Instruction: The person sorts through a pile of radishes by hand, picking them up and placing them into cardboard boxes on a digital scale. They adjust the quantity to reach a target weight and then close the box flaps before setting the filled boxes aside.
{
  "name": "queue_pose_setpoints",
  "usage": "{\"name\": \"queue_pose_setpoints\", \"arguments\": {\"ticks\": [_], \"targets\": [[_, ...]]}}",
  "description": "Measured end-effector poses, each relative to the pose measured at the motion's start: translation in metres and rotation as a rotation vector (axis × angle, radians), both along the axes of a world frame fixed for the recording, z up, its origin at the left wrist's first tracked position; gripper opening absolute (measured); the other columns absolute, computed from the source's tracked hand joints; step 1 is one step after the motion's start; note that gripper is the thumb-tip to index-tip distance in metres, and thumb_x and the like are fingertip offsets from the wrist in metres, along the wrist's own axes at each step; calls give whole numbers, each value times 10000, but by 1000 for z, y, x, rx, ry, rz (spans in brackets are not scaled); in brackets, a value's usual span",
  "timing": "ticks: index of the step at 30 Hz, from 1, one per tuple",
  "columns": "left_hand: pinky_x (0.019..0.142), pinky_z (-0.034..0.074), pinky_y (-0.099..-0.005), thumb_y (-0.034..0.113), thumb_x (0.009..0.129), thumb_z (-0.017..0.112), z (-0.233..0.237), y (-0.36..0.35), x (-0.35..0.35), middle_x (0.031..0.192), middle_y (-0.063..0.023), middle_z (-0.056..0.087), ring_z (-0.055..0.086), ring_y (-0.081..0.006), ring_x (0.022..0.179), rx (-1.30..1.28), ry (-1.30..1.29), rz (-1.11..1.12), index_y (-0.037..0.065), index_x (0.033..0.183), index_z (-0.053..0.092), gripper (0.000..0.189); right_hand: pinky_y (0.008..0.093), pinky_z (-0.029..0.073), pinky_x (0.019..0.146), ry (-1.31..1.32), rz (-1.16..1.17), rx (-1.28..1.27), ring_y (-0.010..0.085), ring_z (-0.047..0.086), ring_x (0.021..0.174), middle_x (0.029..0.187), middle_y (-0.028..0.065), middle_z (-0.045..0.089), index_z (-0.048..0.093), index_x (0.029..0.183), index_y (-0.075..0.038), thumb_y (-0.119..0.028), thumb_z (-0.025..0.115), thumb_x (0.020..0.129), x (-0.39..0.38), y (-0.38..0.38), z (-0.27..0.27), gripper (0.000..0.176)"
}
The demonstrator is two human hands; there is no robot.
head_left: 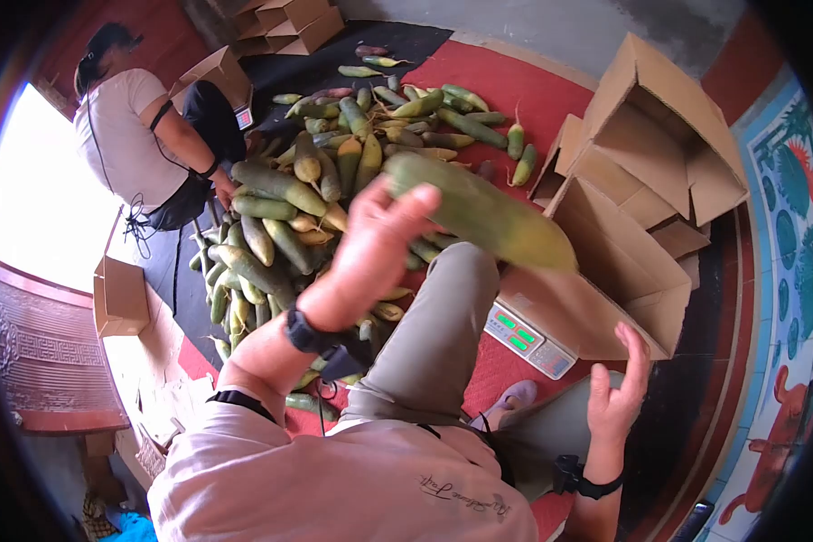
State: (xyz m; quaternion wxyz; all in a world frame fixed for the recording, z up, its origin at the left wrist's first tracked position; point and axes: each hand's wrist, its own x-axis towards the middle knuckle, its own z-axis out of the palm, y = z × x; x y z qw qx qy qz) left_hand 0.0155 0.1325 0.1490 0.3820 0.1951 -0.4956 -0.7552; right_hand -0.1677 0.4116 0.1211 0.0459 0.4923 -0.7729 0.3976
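A large green radish (483, 212), slightly blurred, is held up in my left hand (388, 239), which grips its left end. It hangs in the air above my knee, and its yellowish right end points toward the cardboard box. My right hand (616, 388) is raised at the lower right with its fingers apart and nothing in it. A digital scale (530, 341) with green lit digits sits between my hands, and an open cardboard box (605, 262) rests against it. Beyond my left hand spreads a big pile of green radishes (280, 185).
More open cardboard boxes (664, 126) are stacked at the right. A co-worker (140, 135) sits at the left beside the pile, one hand touching it. Another box (120, 296) stands at the left. Red cloth (452, 72) covers the floor under some radishes. Boxes (289, 25) lie at the back.
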Motion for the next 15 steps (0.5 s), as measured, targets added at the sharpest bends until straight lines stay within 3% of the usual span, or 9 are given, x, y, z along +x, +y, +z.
{"name": "queue_pose_setpoints", "arguments": {"ticks": [1, 4, 6, 7, 9, 11, 12, 13, 15], "targets": [[849, 479, -305, 299, 882, 642, -2, 15, -16, 1093, -60, 633, 606, -142, 969, 42, -2, -88, 44, 1161, 555, 388, 417, 418, 938, 8, -11, -1, 334, 536, 1092, 1194, 171, 556, 493, 1250, -11, -204, 650, 826, 4, -4, 3, 492], [835, 492, -307, 296, 886, 642, -13, 49, -50, 1083, -52, 633, 609, -143, 955, 188, -28, -329, 45, 1174, 551, 393, 399, 415, 950, -48, 86, 70, 330, 534, 1109, 1223, 189, 542, 412, 1328, 22, -286, 735, 760, 7, -4, 4, 722], [818, 502, -294, 293, 896, 634, -16, 68, -65, 1064, -56, 633, 611, -150, 949, 303, -39, -454, 25, 1173, 545, 395, 394, 423, 941, -190, 34, 61, 323, 545, 1098, 1212, 197, 547, 413, 1325, 26, -273, 740, 757, 4, 9, -9, 721], [921, 465, -333, 314, 908, 612, -23, 74, -72, 1147, -89, 599, 581, -165, 1046, 301, -36, -513, 9, 1196, 526, 428, 389, 431, 932, -338, -5, 42, 316, 556, 1088, 1201, 205, 552, 413, 1323, 30, -259, 745, 754, 3, 17, -16, 719], [915, 463, -327, 324, 927, 581, -31, 75, -85, 1157, -88, 593, 580, -167, 1045, 212, -105, -592, 0, 1195, 531, 424, 367, 440, 924, -401, -39, 47, 277, 569, 1075, 1189, 190, 561, 410, 1320, 42, -221, 744, 754, -5, 32, -16, 708], [919, 457, -339, 352, 946, 542, -52, 64, -102, 1154, -98, 590, 558, -185, 1081, -102, -332, -618, -8, 1203, 530, 442, 346, 427, 941, -495, -97, 30, 237, 552, 1096, 1196, 162, 560, 410, 1316, 51, -181, 733, 760, -16, 43, -11, 684], [942, 436, -347, 359, 951, 522, -60, 58, -112, 1167, -157, 574, 541, -242, 1117, -579, -298, -451, -16, 1216, 521, 459, 336, 418, 951, -527, -114, -21, 213, 541, 1100, 1194, 146, 559, 418, 1309, 58, -149, 717, 768, -26, 45, -11, 652], [995, 396, -392, 348, 912, 573, -69, 50, -119, 1251, -224, 498, 484, -318, 1182, -894, -331, -354, -1, 1234, 512, 479, 332, 415, 954, -474, -164, 2, 218, 542, 1097, 1194, 153, 558, 430, 1300, 62, -142, 712, 772, -35, 47, -4, 632], [1037, 352, -436, 332, 846, 643, -79, 48, -128, 1351, -248, 391, 417, -387, 1226, -1307, -553, -177, 26, 1245, 513, 519, 331, 416, 952, -453, -271, 18, 218, 543, 1090, 1191, 154, 559, 442, 1293, 59, -108, 702, 774, -60, 52, -2, 603]]}}
